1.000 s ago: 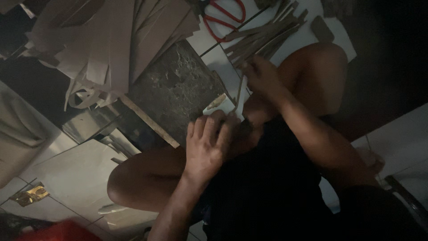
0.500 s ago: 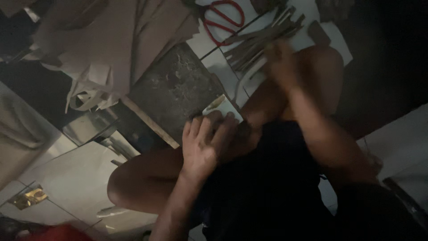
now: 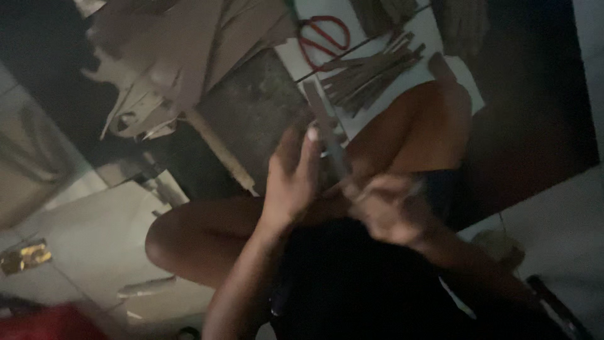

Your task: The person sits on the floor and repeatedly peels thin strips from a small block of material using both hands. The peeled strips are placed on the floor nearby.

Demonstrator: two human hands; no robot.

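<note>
Seen from above in dim light, a person sits on a tiled floor with bare knees drawn up. Both hands meet above the lap and share one long flat strip of cardboard, which rises at a slant away from the body. The left hand has its fingers curled around the strip's lower half, thumb side facing the camera. The right hand sits just below and to the side, blurred; it seems closed on the strip's bottom end, but the grip cannot be made out clearly. Beyond the knees, on the floor, lies a loose bundle of similar strips, and just past that a pair of red-handled scissors. A heap of large cardboard sheets spreads near a dark stone slab.
</note>
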